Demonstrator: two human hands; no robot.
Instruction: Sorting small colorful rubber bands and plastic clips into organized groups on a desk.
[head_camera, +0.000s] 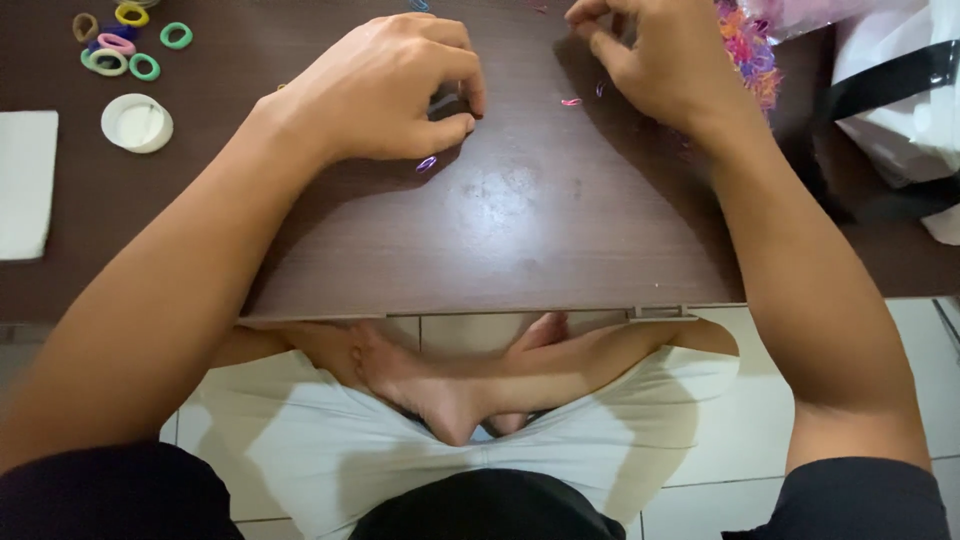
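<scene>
Dark wood table (520, 240): 3 tiny loose bands (571, 102), left hand (385, 90) & right hand (650, 60) curled, grip contents can't tell.

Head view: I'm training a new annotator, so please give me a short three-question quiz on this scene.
1. True or false: the left hand rests on the dark wooden table.
2. Where do the thick hair ties lie? A) far left corner of the table B) on the person's lap C) under the right hand
3. What lies heaped just past the right hand?

Key:
1. True.
2. A, beside a round white lid and a white cloth.
3. A pile of tiny colourful elastic bands; a few loose ones lie between the hands.
</scene>
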